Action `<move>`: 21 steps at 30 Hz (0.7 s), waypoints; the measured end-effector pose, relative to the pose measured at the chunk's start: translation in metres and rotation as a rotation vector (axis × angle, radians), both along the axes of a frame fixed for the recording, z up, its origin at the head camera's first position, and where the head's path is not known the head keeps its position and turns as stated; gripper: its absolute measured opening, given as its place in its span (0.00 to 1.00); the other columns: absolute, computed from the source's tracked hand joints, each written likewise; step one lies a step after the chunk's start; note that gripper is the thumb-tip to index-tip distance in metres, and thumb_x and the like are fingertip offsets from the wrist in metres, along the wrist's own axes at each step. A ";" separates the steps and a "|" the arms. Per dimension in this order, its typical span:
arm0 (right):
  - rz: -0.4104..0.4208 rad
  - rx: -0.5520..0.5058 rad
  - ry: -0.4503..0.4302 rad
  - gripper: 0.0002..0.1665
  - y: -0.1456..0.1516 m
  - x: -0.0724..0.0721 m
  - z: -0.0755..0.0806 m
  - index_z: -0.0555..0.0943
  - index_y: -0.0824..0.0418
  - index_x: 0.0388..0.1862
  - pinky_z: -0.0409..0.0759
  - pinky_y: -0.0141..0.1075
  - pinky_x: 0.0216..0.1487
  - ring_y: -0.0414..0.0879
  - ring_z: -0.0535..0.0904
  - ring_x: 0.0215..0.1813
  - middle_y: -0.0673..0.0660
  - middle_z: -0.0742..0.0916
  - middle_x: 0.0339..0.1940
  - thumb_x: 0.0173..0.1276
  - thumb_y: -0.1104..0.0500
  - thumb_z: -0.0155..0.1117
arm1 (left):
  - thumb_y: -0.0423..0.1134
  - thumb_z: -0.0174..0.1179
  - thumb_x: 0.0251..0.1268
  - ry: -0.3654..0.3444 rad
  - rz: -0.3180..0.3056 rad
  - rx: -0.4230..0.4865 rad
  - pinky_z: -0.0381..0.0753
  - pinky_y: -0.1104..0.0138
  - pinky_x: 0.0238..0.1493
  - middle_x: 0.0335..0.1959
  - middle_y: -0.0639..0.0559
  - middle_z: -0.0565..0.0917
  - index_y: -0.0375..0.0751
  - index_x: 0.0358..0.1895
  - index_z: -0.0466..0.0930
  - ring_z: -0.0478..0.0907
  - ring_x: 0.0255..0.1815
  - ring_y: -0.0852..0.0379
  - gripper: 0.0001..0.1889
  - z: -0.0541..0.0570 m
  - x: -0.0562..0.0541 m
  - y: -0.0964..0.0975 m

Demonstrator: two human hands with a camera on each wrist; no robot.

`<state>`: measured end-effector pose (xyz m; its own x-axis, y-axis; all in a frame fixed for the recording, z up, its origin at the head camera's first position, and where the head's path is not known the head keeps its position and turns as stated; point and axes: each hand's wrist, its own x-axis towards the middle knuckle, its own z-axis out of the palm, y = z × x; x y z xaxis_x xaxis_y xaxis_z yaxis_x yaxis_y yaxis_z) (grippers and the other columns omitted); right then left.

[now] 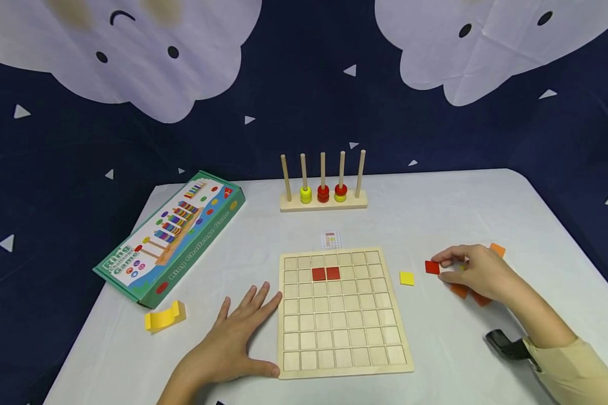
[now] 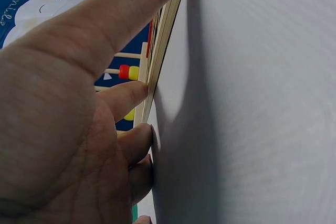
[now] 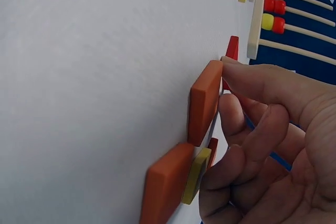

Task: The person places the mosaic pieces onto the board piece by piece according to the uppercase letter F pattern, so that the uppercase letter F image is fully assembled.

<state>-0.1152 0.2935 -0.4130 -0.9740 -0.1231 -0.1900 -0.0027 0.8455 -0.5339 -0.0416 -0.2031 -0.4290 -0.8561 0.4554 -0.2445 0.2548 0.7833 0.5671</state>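
A pale wooden grid board (image 1: 344, 376) lies on the white table, with two red square tiles (image 1: 326, 274) side by side in its second row. My left hand (image 1: 233, 343) rests at the board's left edge, fingers spread, index fingertip and thumb right at the rim. To the right, my right hand (image 1: 481, 273) pinches a red square tile (image 1: 432, 267) between thumb and fingers. Orange tiles (image 3: 205, 103) and a yellow tile (image 3: 196, 177) lie close about that hand, partly hidden by it in the head view. Between board and hand lies another yellow tile (image 1: 407, 278).
A small printed pattern card (image 1: 330, 239) lies just beyond the board. Behind it stands a wooden peg rack (image 1: 324, 206) with red and yellow rings. On the left are a green game box (image 1: 172, 236) and a yellow curved block (image 1: 165, 317).
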 end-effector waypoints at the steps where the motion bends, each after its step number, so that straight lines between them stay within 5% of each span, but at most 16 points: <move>1: -0.002 -0.009 0.000 0.19 0.000 0.000 0.000 0.90 0.59 0.53 0.72 0.34 0.37 0.44 0.77 0.38 0.51 0.90 0.41 0.64 0.57 0.80 | 0.72 0.81 0.41 0.000 0.000 -0.001 0.33 0.24 0.81 0.91 0.53 0.51 0.67 0.87 0.55 0.43 0.92 0.39 0.66 0.000 0.000 0.000; 21: -0.038 -0.054 -0.034 0.19 -0.003 -0.004 -0.001 0.89 0.62 0.53 0.70 0.31 0.33 0.40 0.76 0.32 0.50 0.89 0.38 0.65 0.58 0.79 | 0.72 0.81 0.41 0.006 -0.003 -0.003 0.34 0.24 0.81 0.91 0.52 0.51 0.66 0.87 0.55 0.44 0.92 0.38 0.66 0.002 0.001 0.000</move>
<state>-0.1192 0.2908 -0.4136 -0.9714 -0.0973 -0.2167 0.0474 0.8145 -0.5782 -0.0405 -0.2032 -0.4272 -0.8562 0.4569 -0.2412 0.2600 0.7845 0.5630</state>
